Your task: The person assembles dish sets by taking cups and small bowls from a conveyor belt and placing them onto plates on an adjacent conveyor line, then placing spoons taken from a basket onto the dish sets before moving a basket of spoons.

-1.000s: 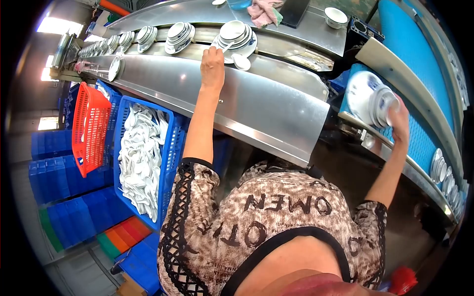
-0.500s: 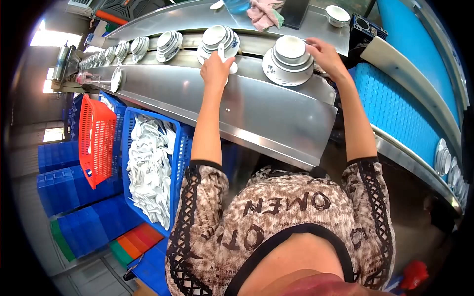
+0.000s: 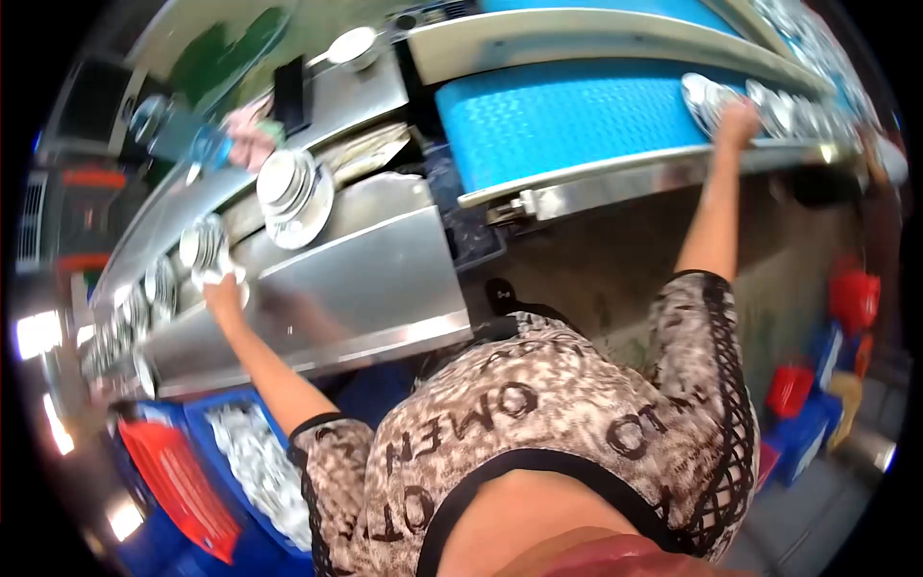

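Observation:
My left hand is closed on a white soup spoon, partly hidden by the fingers and blurred. It is beside a stack of bowls and plates on the metal line. A larger stack of white bowls on a patterned plate stands to its right. Far to the right, my right hand is at the near edge of the blue belt. Its fingers are curled at the side of a tilted stack of dishes, with the fingertips partly hidden.
More dish stacks line the metal counter at left. The blue belt carries further dishes at right. Below left are a blue crate of white spoons and a red basket. A lone bowl and a pink cloth lie behind.
The view has turned to the right. My right hand has left the bowl stack on the metal line and reached the dishes on the blue belt. My left hand stays by its stack with the spoon.

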`<control>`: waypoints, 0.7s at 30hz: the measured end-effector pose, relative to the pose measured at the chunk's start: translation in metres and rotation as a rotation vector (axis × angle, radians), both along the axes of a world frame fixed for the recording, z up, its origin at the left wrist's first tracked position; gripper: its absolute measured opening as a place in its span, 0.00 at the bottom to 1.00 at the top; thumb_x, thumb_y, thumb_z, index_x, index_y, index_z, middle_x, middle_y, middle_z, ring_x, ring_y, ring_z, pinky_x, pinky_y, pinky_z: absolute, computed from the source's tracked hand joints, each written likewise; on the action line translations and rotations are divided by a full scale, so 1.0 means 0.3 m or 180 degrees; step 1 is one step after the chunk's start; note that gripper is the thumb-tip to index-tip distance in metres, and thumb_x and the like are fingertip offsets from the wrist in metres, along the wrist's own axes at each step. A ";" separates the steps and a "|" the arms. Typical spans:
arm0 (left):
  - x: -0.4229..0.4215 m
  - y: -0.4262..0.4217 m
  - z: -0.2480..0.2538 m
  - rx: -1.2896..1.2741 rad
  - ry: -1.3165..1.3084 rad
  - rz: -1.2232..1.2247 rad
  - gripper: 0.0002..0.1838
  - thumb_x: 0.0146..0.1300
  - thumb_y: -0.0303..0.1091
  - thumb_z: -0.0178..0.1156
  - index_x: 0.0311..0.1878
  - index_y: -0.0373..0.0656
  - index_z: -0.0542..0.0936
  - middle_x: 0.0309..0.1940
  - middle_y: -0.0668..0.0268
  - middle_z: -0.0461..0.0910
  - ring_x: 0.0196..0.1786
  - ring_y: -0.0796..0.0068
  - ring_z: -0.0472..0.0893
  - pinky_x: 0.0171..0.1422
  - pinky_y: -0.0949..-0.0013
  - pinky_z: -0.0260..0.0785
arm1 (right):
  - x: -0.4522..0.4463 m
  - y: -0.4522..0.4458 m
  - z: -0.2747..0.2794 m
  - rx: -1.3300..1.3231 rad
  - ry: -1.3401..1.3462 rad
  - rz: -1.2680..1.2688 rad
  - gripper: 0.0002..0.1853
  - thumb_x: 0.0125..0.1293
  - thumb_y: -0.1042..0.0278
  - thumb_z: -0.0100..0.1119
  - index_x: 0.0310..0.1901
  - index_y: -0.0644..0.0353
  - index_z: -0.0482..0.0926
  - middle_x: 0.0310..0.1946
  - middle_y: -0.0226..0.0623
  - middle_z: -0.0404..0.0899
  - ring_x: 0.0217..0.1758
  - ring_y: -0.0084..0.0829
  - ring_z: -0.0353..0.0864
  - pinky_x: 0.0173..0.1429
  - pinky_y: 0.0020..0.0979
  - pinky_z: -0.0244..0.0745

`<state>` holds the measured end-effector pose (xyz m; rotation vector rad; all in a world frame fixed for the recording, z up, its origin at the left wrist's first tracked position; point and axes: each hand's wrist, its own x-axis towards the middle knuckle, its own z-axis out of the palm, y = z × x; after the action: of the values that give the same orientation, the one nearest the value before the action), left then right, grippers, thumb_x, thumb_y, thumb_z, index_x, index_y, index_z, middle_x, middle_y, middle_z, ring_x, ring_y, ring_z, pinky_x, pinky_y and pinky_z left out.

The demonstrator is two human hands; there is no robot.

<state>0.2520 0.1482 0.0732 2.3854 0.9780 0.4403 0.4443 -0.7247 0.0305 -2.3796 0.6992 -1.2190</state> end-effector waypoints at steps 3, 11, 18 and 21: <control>-0.058 -0.233 0.029 -0.1058 -0.0804 -0.0080 0.18 0.46 0.30 0.51 0.42 0.30 0.73 0.31 0.59 0.76 0.31 0.68 0.74 0.36 0.64 0.66 | 0.141 -0.599 -0.195 -0.0758 0.1357 -0.0291 0.27 0.51 0.45 0.55 0.36 0.68 0.78 0.35 0.54 0.77 0.40 0.50 0.76 0.45 0.45 0.69; -0.049 -0.450 0.020 -0.1724 -0.0748 -0.0044 0.11 0.55 0.35 0.54 0.36 0.37 0.74 0.19 0.65 0.75 0.21 0.80 0.72 0.25 0.74 0.63 | 0.060 -0.181 -0.053 0.2581 0.2357 0.2124 0.25 0.54 0.65 0.54 0.56 0.60 0.69 0.46 0.35 0.74 0.45 0.29 0.75 0.48 0.31 0.70; -0.127 -0.412 -0.055 -0.1590 -0.1482 0.0080 0.08 0.56 0.31 0.53 0.35 0.34 0.73 0.30 0.62 0.75 0.31 0.75 0.74 0.36 0.71 0.67 | -0.040 0.592 -0.032 0.2181 0.1960 0.4044 0.23 0.52 0.66 0.59 0.51 0.62 0.72 0.45 0.33 0.75 0.47 0.27 0.72 0.53 0.29 0.65; -0.128 -0.443 -0.114 -0.1242 -0.1249 -0.0227 0.14 0.54 0.27 0.53 0.45 0.34 0.72 0.36 0.61 0.75 0.37 0.75 0.74 0.41 0.71 0.67 | -0.074 1.013 0.042 0.2059 0.1842 0.4067 0.20 0.52 0.63 0.61 0.47 0.59 0.74 0.43 0.38 0.74 0.50 0.31 0.71 0.55 0.34 0.65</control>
<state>0.2135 0.0153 0.0389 1.8847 0.7199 0.6013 0.4221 -0.4208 0.0430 -1.8982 -0.3158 0.2158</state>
